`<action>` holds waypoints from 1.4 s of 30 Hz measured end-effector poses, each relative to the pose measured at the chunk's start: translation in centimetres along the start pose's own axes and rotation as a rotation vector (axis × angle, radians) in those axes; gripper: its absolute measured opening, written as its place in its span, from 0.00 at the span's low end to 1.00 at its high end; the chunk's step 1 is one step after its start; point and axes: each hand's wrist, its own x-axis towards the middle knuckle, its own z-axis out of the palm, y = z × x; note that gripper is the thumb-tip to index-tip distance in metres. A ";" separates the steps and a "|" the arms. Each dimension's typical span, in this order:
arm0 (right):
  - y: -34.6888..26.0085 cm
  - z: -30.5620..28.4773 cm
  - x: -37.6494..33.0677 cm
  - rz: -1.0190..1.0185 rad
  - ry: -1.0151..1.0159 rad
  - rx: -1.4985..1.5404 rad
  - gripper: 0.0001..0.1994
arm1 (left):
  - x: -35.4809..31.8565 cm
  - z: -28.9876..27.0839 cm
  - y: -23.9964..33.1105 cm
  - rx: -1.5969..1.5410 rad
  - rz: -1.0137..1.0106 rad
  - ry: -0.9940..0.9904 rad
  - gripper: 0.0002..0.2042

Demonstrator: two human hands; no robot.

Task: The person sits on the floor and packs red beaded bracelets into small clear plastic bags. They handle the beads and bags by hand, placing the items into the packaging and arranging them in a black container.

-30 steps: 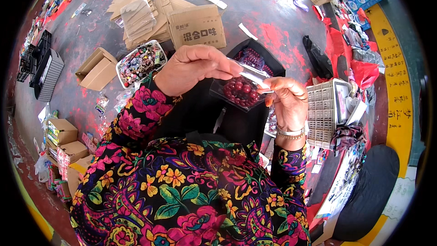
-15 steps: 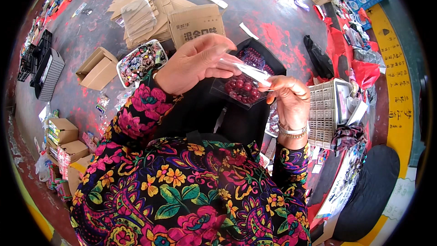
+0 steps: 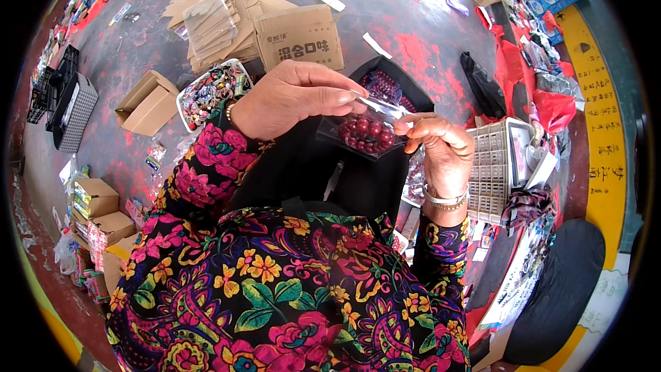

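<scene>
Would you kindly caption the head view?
Both hands, left hand and right hand, hold a clear bag of dark red beads.

A small clear plastic bag [image 3: 366, 134] of dark red beads sits between both hands. On the floor beyond lies a brown cardboard box [image 3: 301, 38] with dark print, beside flattened cartons and a stack of clear bags [image 3: 210, 17]. An open brown carton [image 3: 146, 102] lies farther left. Small printed boxes [image 3: 96, 196] are piled at the left edge.

Bag [image 3: 365, 134] top edge behind fingers [image 3: 330, 96].
</scene>
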 end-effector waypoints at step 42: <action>-3.6 0.5 1.7 0.108 -0.063 -0.302 0.14 | 0.0 3.0 0.1 0.832 0.437 0.049 0.09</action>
